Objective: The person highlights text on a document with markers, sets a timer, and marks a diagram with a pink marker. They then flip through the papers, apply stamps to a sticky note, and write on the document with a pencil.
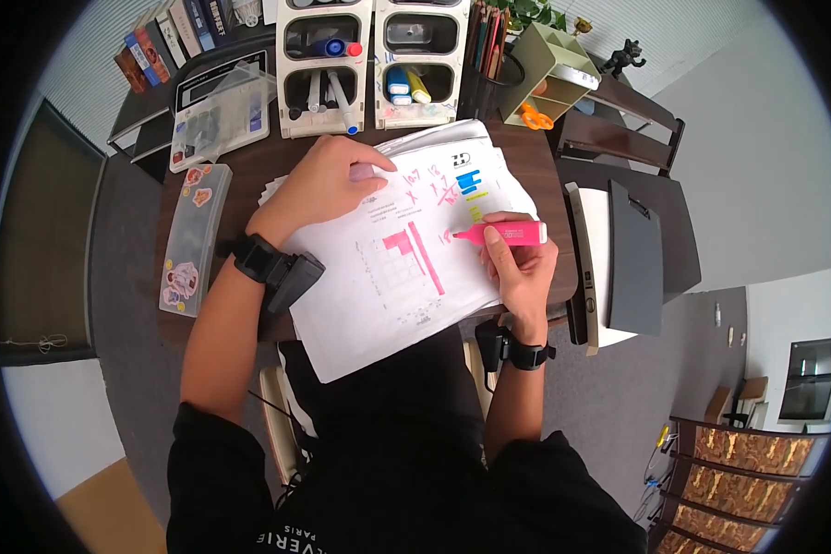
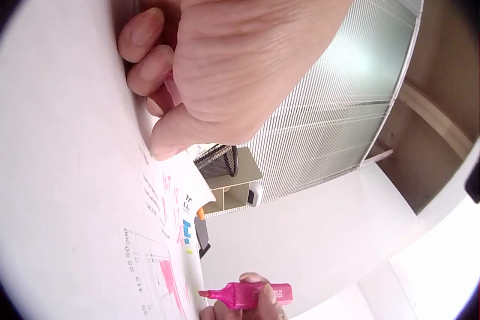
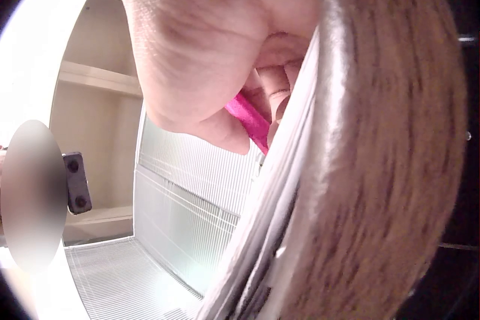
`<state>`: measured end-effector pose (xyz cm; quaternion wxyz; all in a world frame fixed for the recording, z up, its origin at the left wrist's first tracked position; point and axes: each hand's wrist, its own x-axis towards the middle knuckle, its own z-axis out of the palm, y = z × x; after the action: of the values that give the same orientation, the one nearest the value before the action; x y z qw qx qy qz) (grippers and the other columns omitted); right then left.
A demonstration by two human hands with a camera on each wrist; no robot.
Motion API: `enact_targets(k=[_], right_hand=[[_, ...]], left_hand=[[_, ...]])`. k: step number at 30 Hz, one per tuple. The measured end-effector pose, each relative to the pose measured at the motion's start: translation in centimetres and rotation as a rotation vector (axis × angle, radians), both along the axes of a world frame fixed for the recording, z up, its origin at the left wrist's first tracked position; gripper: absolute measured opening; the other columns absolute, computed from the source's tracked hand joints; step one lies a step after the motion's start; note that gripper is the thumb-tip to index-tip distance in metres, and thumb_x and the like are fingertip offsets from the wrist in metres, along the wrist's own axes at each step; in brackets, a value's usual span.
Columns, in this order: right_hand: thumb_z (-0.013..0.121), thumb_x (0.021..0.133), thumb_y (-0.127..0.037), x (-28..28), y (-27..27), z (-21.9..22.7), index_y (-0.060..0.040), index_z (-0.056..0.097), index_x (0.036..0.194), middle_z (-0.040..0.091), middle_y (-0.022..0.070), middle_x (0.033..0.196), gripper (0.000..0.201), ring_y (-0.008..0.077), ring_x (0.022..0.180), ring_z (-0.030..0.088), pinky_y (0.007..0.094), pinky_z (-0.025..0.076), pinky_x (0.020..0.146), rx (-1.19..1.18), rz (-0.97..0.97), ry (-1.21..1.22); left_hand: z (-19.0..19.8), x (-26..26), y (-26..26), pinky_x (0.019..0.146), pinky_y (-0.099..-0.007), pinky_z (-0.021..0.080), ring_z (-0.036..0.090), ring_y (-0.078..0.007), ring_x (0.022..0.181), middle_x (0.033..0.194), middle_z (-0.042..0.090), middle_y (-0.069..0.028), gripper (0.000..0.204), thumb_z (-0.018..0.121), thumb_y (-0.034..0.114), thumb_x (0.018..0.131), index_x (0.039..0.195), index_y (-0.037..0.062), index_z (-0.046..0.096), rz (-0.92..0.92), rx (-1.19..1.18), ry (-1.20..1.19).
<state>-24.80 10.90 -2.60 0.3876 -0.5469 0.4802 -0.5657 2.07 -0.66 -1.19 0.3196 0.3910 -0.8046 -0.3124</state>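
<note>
My right hand (image 1: 523,272) pinches a pink highlighter (image 1: 512,233) between thumb and fingers. Uncapped, its tip points left, right at a pink mark on the top sheet of a paper stack (image 1: 342,323). That sheet bears a printed chart with pink strokes, handwritten pink figures, and blue and yellow patches. On the sheet's upper left rests my left hand (image 1: 328,185), fingers curled around a small pink piece (image 2: 172,89) that looks like the highlighter's cap, mostly hidden in the palm. In the right wrist view, the hand covers most of the highlighter (image 3: 249,119).
White pen organizers (image 1: 374,69) with markers stand at the back of the dark wooden desk (image 1: 249,180). A clear case with stickers (image 1: 194,242) lies at the left, near a lidded paint box (image 1: 222,115). Behind right are a green holder (image 1: 547,69) and orange scissors (image 1: 536,117).
</note>
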Motion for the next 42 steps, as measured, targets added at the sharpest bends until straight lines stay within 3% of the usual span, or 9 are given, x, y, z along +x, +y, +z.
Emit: enact_targets(k=[2, 5, 14, 23, 25, 29, 32, 41, 42], right_hand=[[0.069, 0.096, -0.008, 0.0, -0.1, -0.1, 0.0037, 0.067, 0.106, 0.067, 0.0051, 0.075, 0.016, 0.0053, 0.057, 0.055, 0.0199, 0.04, 0.05, -0.004, 0.0, -0.005], [0.069, 0.096, -0.009, 0.0, 0.0, 0.2, 0.0036, 0.067, 0.106, 0.067, 0.005, 0.075, 0.016, 0.0051, 0.057, 0.055, 0.0198, 0.04, 0.05, -0.005, -0.008, 0.041], [0.071, 0.093, -0.007, 0.1, 0.3, 1.1, 0.0031, 0.069, 0.103, 0.069, 0.0035, 0.083, 0.014, 0.0054, 0.064, 0.057, 0.021, 0.043, 0.057, 0.067, -0.024, -0.032], [0.068, 0.095, -0.01, -2.0, -2.9, 9.5, 0.004, 0.066, 0.101, 0.068, 0.0072, 0.089, 0.016, 0.0092, 0.066, 0.06, 0.024, 0.048, 0.056, -0.144, 0.011, 0.118], [0.068, 0.096, -0.014, -2.8, -6.2, 10.0, 0.0032, 0.066, 0.1, 0.067, 0.0053, 0.082, 0.018, 0.0085, 0.062, 0.057, 0.0234, 0.045, 0.054, -0.112, 0.081, 0.188], [0.066, 0.097, -0.016, -3.0, -12.0, 7.7, 0.0027, 0.066, 0.098, 0.067, 0.0056, 0.078, 0.019, 0.0093, 0.058, 0.057, 0.0242, 0.043, 0.052, -0.014, 0.198, 0.119], [0.065, 0.099, -0.016, -3.3, -14.3, 5.0, 0.0009, 0.065, 0.1, 0.069, 0.0067, 0.079, 0.017, 0.0112, 0.058, 0.061, 0.025, 0.046, 0.052, 0.075, 0.509, -0.044], [0.069, 0.097, -0.021, -3.0, -14.4, 2.5, -0.0029, 0.067, 0.096, 0.064, 0.0018, 0.07, 0.018, 0.0056, 0.057, 0.056, 0.0226, 0.043, 0.048, 0.167, 0.488, -0.029], [0.069, 0.096, -0.021, -3.0, -14.4, 2.6, -0.0022, 0.068, 0.095, 0.064, 0.0016, 0.07, 0.019, 0.0056, 0.058, 0.056, 0.0233, 0.044, 0.049, 0.162, 0.479, 0.001]], left_hand=[[0.4, 0.0, 0.1, 0.068, -0.0268, 0.048, 0.055, -0.0116, 0.07, 0.08, 0.069, -0.0077, 0.02, 0.075, 0.005, 0.083, 0.103, 0.0019, 0.075, 0.003, 0.02, -0.002], [1.1, -0.1, 0.3, 0.075, -0.0339, 0.053, 0.067, -0.0266, 0.077, 0.088, 0.071, -0.0176, 0.019, 0.074, 0.008, 0.082, 0.1, 0.0035, 0.076, 0.019, 0.122, -0.002], [0.8, 0.0, 0.1, 0.071, -0.0339, 0.052, 0.066, -0.0257, 0.075, 0.084, 0.071, -0.0173, 0.02, 0.074, 0.008, 0.082, 0.101, 0.0027, 0.076, 0.014, 0.077, -0.004], [0.8, 0.0, 0.2, 0.07, -0.0333, 0.052, 0.066, -0.0229, 0.073, 0.082, 0.07, -0.0168, 0.02, 0.075, 0.007, 0.081, 0.101, 0.0018, 0.076, 0.005, 0.061, 0.008], [0.9, 0.1, 0.2, 0.068, -0.0272, 0.049, 0.058, -0.0113, 0.072, 0.079, 0.069, -0.0089, 0.018, 0.075, 0.005, 0.084, 0.102, 0.0021, 0.075, 0.005, 0.099, -0.018], [0.5, 0.0, 0.1, 0.069, -0.0273, 0.05, 0.059, -0.0116, 0.071, 0.081, 0.07, -0.0089, 0.019, 0.075, 0.005, 0.084, 0.103, 0.0024, 0.075, 0.012, 0.095, -0.042], [0.9, -0.2, 0.3, 0.07, -0.0277, 0.051, 0.06, -0.0125, 0.072, 0.084, 0.072, -0.0101, 0.02, 0.075, 0.005, 0.084, 0.104, 0.0026, 0.075, 0.012, 0.082, -0.058], [1.3, -0.5, 0.3, 0.075, -0.0292, 0.055, 0.071, -0.0206, 0.082, 0.098, 0.075, -0.0155, 0.022, 0.076, 0.006, 0.084, 0.106, 0.004, 0.075, 0.018, 0.098, -0.063], [1.8, -0.7, 0.5, 0.074, -0.0251, 0.052, 0.067, -0.0114, 0.082, 0.099, 0.075, -0.0113, 0.026, 0.077, 0.004, 0.083, 0.109, 0.0038, 0.075, 0.033, 0.143, -0.102]])
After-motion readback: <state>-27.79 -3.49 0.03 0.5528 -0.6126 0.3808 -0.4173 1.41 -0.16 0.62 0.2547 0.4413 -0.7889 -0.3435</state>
